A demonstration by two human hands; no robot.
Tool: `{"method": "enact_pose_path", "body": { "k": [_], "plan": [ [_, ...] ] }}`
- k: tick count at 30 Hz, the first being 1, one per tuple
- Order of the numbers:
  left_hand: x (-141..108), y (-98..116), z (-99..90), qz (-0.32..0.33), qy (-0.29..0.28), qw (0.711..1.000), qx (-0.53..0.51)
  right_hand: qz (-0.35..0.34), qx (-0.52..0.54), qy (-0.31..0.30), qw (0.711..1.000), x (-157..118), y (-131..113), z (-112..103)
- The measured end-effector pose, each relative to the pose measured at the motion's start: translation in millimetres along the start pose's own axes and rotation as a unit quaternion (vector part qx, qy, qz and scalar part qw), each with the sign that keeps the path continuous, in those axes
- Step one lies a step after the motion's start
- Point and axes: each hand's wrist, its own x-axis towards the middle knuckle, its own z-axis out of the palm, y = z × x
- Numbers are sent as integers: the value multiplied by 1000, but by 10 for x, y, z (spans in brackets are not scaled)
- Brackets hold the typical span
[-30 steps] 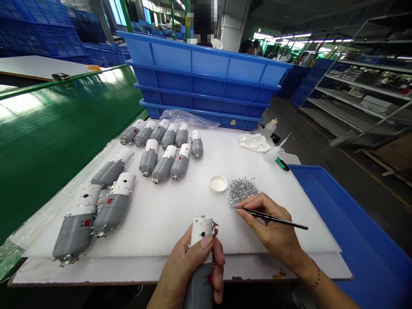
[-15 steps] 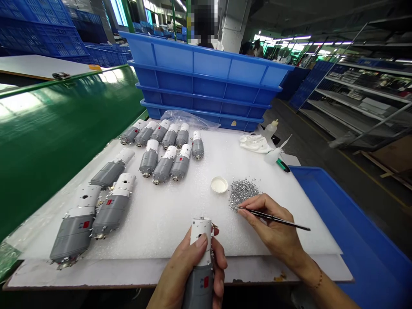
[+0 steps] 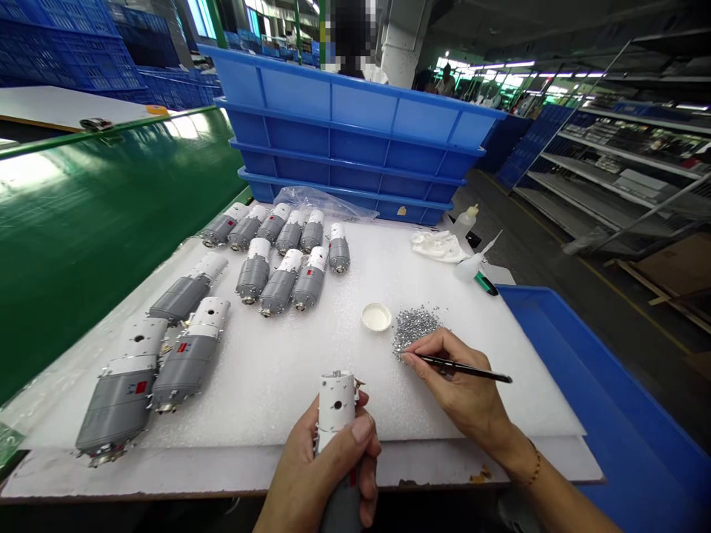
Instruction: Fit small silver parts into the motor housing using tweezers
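My left hand (image 3: 327,466) is wrapped around a white-and-grey spacecraft model (image 3: 336,403), its white end pointing away from me and the thumb across its side. My right hand (image 3: 464,392) grips a pair of dark tweezers (image 3: 466,368) like a pen. The tweezers' tip is at the near left edge of a pile of tiny silvery parts (image 3: 414,329); whether it pinches one is too small to tell. Left of the pile sits a small round white dish (image 3: 376,317) with pale contents. More spacecraft models (image 3: 189,355) lie on the white foam sheet (image 3: 289,370) to the left.
Stacked blue bins (image 3: 355,141) stand at the table's back edge. A squeeze bottle (image 3: 470,265), a white cloth (image 3: 438,246) and a green-and-black tool (image 3: 486,283) lie back right. Another blue bin (image 3: 561,333) is at the right, a green surface (image 3: 111,200) at the left.
My left thumb has shifted down the model, uncovering the round hole in its white section. My right hand and the tweezers have moved slightly left in the view, with the tip still by the pile.
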Motion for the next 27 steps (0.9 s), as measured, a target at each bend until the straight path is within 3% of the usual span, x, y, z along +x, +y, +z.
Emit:
{"method": "enact_pose_path", "body": {
  "k": [11, 18, 23, 27],
  "plan": [
    [-94, 42, 127, 14, 78, 989, 129, 17, 10, 11, 1000, 15, -26, -29],
    [-90, 55, 164, 22, 105, 989, 100, 16, -8, 12, 1000, 97, -30, -23],
    [-75, 48, 173, 34, 119, 990, 72, -38, -37, 9, 999, 108, -20, 7],
    [-62, 51, 175, 35, 122, 988, 87, -140, -57, 5, 989, 69, -42, -1]
  ]
}}
